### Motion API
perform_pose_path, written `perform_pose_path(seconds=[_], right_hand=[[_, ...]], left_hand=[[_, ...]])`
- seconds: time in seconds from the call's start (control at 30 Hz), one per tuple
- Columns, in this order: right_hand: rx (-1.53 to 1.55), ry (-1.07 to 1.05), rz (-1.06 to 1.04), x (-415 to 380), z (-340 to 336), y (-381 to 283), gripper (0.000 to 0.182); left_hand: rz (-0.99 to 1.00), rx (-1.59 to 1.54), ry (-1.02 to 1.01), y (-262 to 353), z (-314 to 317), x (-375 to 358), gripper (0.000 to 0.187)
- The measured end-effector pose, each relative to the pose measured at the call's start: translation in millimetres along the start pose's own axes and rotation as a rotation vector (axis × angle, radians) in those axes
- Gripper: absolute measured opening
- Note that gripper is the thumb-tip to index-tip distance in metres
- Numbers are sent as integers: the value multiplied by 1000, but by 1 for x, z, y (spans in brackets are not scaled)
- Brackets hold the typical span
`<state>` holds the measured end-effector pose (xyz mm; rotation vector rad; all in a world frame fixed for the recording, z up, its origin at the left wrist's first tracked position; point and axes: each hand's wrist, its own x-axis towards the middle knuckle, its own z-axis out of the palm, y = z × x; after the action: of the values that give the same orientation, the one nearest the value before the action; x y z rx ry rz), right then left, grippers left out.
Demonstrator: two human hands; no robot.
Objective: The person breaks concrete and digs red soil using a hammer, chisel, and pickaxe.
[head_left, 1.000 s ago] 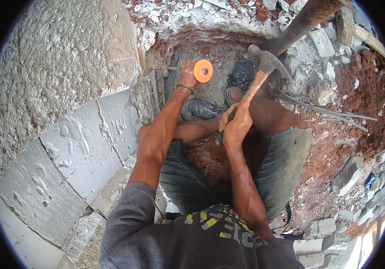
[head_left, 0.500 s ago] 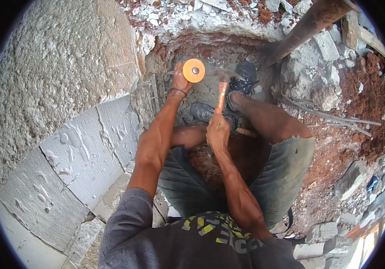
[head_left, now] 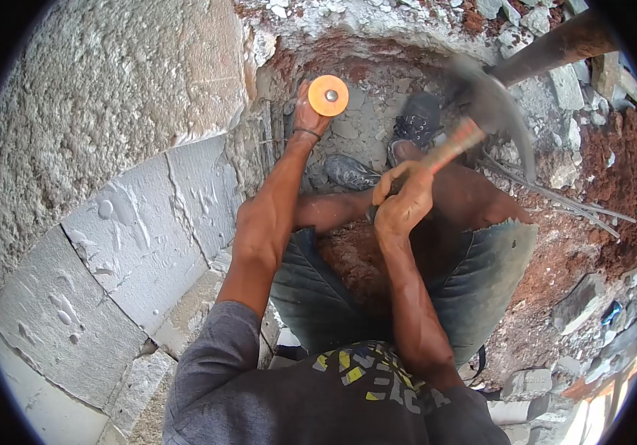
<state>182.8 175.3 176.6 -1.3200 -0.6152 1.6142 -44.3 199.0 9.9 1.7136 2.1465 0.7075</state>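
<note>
My left hand (head_left: 308,113) is closed around a chisel with a round orange hand guard (head_left: 319,102). Its grey metal striking end shows at the middle of the guard, while the shaft below is hidden from above. In my right hand (head_left: 405,199) is a claw hammer (head_left: 452,146) with a worn orange-red handle, raised to the right over my knee. Motion blurs the hammer's head. The chisel stands beside the rough wall, above the broken floor of the pit, and the hammer is well apart from it.
A rough concrete wall (head_left: 111,81) and pale blocks (head_left: 159,222) rise on the left. My shoes (head_left: 352,172) rest on rubble in the pit. A rusty metal post (head_left: 556,48) slants at upper right, with thin rods (head_left: 556,194) and red soil (head_left: 604,193) nearby.
The hammer has swung away from near the chisel, up and to the right, and its head looks larger. The chisel stays in my left hand; the whole view has shifted slightly.
</note>
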Motion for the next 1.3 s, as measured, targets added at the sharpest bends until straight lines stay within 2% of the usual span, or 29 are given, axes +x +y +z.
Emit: perform_pose_path(seconds=[0.03,0.07,0.13,0.17,0.2,0.27,0.3,0.33,0.4,0.43,0.47,0.5,0.53,0.57,0.6,0.67,0.73,0.8,0.83,0.87,0.9,0.93,1.0,1.03,1.07,1.13,1.17,1.23,1.3], right_hand=[[335,-8,-70,4,-2,28,54],[328,-7,-68,0,-4,50,54],[-1030,-236,106,5,3,64,52],[-896,-230,165,5,1,56,47],[-889,-242,140,15,3,54,47],[-633,-111,56,-1,2,13,46],[-189,-21,218,2,7,-10,46],[-184,-33,222,4,14,0,46],[507,33,-81,3,13,28,53],[-289,-95,-32,3,3,59,54],[-1078,-210,15,6,-4,85,54],[-964,-179,133,8,-6,86,52],[-958,-188,111,17,-2,72,52],[-665,-154,288,16,6,39,51],[-390,-99,484,6,3,5,50],[9,-21,136,5,11,-31,50],[339,3,-170,11,19,4,53],[-796,-95,-60,2,3,74,57],[-1033,-262,188,8,6,68,57],[-1030,-251,189,5,3,59,57],[-819,-224,309,14,4,54,56],[-614,-177,473,7,-1,42,56],[-560,-90,295,11,-1,10,56],[-413,-93,233,22,1,7,55],[-278,-81,189,24,0,-2,55],[-173,-93,279,27,6,-30,54],[-62,-109,369,29,10,-41,53],[-90,-110,335,29,6,-35,52],[-117,-102,303,24,1,-25,51]], left_hand=[[14,8,-5,-2,0,4,31],[23,9,-19,2,1,2,31],[16,3,-49,16,-2,5,31],[4,12,-91,19,-7,7,31],[12,22,-67,16,-8,22,31],[-50,-54,-65,13,-3,4,30],[-56,-62,37,4,3,0,29],[-60,-51,42,-2,-2,3,29],[-46,-46,22,4,-2,0,31],[-62,-57,-72,9,-8,3,33],[-49,-63,-62,11,-5,5,33],[-38,-24,-50,7,-2,-3,34],[-25,24,-18,0,-1,1,35],[-124,-142,-10,-2,0,2,35],[-6,129,-38,-9,3,0,40],[-103,-83,56,-4,3,-5,33],[-48,8,21,-7,-4,-3,36],[26,84,-8,-1,-4,5,39],[4,82,-62,4,-6,2,39],[-16,80,-126,8,-7,2,40],[2,93,-93,1,-6,23,40],[-61,79,-109,3,1,24,37],[-219,63,-133,3,4,16,32],[-195,178,-288,-9,5,28,30],[-194,175,-286,-19,9,40,30],[279,160,-805,-31,9,69,28],[383,236,-851,-25,15,71,28],[57,191,-706,17,17,47,26],[10,-100,-270,50,32,8,21]])
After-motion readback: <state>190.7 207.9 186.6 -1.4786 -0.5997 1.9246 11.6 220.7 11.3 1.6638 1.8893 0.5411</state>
